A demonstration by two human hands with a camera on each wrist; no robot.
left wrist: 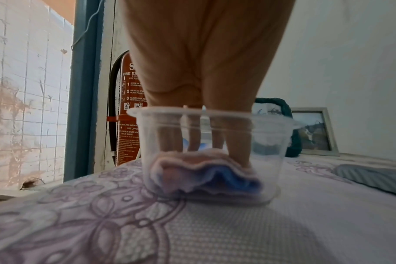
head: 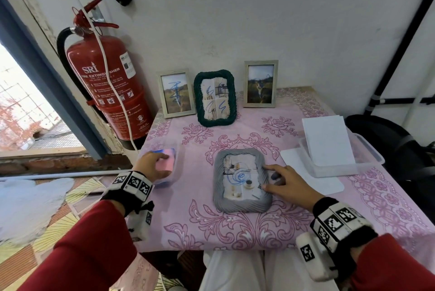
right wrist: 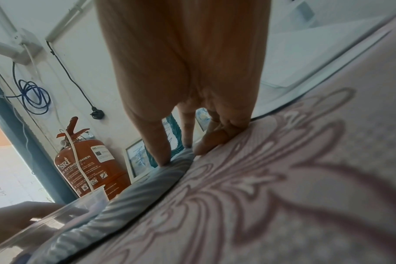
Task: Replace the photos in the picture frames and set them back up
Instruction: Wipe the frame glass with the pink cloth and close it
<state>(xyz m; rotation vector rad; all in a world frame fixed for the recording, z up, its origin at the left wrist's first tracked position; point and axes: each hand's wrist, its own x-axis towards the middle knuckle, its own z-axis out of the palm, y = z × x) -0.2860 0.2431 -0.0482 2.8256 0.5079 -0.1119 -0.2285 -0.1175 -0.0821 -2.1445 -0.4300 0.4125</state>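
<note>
A grey ribbed frame point(head: 241, 206) lies flat, face up, at the table's middle, holding a photo scribbled with blue ink. My right hand point(head: 267, 177) rests at its right rim, thumb and index finger spread and touching the rim point(right wrist: 147, 187), the other fingers curled on the cloth. My left hand point(head: 162, 161) reaches into a small clear tub point(left wrist: 267, 142) at the left and pinches a pink cloth point(left wrist: 192, 160) lying on a blue one. Three frames stand at the back: a silver one point(head: 175, 93), a green rope one point(head: 214, 97) and another silver one point(head: 260, 83).
A clear box point(head: 367, 156) with white sheets point(head: 327, 140) stands at the right, on a flat lid. A red fire extinguisher point(head: 106, 83) hangs on the wall left of the table. The pink floral tablecloth point(head: 235, 231) reaches the near edge.
</note>
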